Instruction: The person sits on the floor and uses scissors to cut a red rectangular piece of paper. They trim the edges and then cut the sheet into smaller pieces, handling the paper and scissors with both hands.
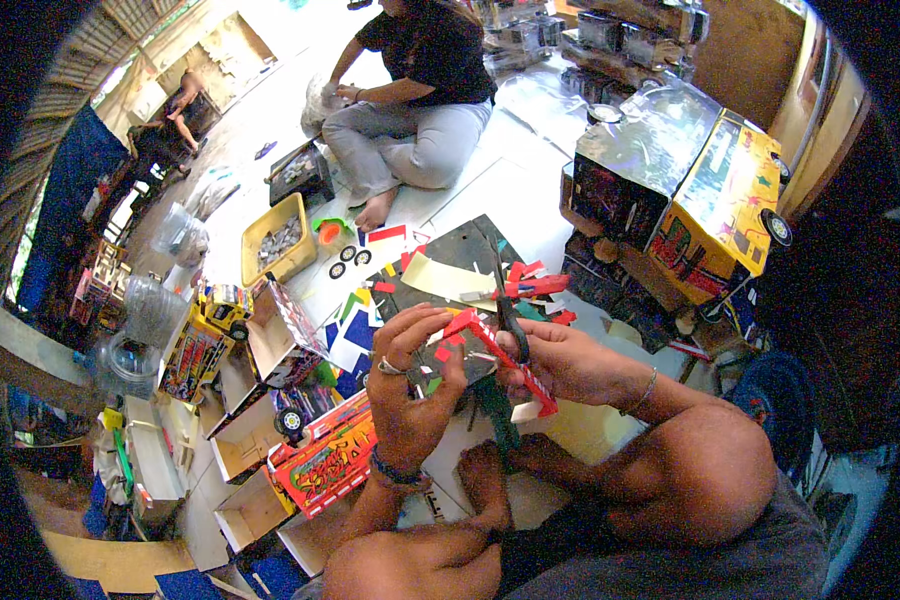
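Note:
A red strip-like piece with white marks [494, 352] is bent at an angle in front of me, over a dark board [478, 238]. My left hand [410, 375] has thumb and fingers curled round its upper left end, a ring on one finger. In my right hand [575, 362] is what looks like a pair of dark scissors [511, 322], its blades pointing away from me. The red piece also runs down past the right fingers, whose exact grip on it is partly hidden. A curved cream sheet [445, 277] and red scraps [535, 285] lie on the board.
At left stand an orange-red toy truck body [325, 455], a yellow toy truck [210, 340] and open wooden boxes [245, 440]. Ahead are small black wheels [342, 262] and a yellow tub [300, 262] of grey pieces. A large yellow truck model [715, 215] stands right; a seated person [410, 110] works opposite.

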Action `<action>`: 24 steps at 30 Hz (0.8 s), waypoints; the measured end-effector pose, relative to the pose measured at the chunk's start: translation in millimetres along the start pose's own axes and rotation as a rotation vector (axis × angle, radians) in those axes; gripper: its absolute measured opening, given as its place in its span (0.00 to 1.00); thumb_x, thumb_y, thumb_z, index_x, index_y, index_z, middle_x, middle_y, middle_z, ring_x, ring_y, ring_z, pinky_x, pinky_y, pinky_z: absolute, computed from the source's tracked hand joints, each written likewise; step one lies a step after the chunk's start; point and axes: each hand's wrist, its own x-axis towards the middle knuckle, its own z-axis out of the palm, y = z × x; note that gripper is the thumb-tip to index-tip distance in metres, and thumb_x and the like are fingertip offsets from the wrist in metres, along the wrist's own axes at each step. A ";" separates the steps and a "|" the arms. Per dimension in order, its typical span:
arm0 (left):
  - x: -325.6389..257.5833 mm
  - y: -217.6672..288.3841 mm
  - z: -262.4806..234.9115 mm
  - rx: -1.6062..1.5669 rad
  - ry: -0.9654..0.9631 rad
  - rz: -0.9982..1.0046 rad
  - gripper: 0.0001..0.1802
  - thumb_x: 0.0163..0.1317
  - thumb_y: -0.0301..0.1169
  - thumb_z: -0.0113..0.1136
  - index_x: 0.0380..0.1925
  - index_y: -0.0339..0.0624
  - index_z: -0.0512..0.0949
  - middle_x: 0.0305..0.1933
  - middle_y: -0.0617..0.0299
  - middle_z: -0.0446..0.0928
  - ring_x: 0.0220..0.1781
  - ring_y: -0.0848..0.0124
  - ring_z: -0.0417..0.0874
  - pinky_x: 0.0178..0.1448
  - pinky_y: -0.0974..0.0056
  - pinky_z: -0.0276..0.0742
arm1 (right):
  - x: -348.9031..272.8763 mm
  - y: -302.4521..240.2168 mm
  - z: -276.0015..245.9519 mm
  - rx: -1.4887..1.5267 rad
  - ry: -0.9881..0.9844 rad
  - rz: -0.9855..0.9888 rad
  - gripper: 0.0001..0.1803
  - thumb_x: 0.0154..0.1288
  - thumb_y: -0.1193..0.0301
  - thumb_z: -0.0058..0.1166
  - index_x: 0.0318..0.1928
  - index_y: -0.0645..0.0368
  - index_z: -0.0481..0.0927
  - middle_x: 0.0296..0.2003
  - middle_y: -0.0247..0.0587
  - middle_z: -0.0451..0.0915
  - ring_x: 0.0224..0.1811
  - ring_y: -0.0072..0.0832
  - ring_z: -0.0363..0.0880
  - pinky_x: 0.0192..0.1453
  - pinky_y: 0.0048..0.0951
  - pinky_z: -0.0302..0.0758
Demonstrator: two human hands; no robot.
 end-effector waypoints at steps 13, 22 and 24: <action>-6.0 -10.0 2.6 -0.293 -0.078 -0.018 0.12 0.52 0.19 0.73 0.37 0.42 0.84 0.46 0.58 0.81 0.54 0.65 0.80 0.59 0.61 0.76 | -1.8 0.8 -3.6 -0.315 -0.127 -0.117 0.17 0.77 0.58 0.49 0.57 0.54 0.73 0.37 0.25 0.77 0.35 0.13 0.75 0.35 0.17 0.72; -6.5 -7.3 -0.1 -0.399 -0.139 -0.057 0.16 0.47 0.19 0.76 0.37 0.44 0.84 0.47 0.59 0.80 0.53 0.65 0.80 0.58 0.61 0.76 | -7.3 -5.9 -2.8 -0.280 -0.174 0.038 0.22 0.75 0.62 0.53 0.64 0.55 0.70 0.39 0.25 0.75 0.37 0.14 0.71 0.38 0.18 0.69; -5.1 -7.8 -2.0 -0.359 -0.159 -0.008 0.17 0.46 0.20 0.77 0.37 0.44 0.84 0.48 0.58 0.80 0.54 0.66 0.80 0.59 0.61 0.76 | -9.2 -6.4 -0.7 -0.239 -0.144 0.037 0.22 0.75 0.62 0.52 0.64 0.55 0.69 0.37 0.26 0.74 0.36 0.15 0.71 0.37 0.18 0.69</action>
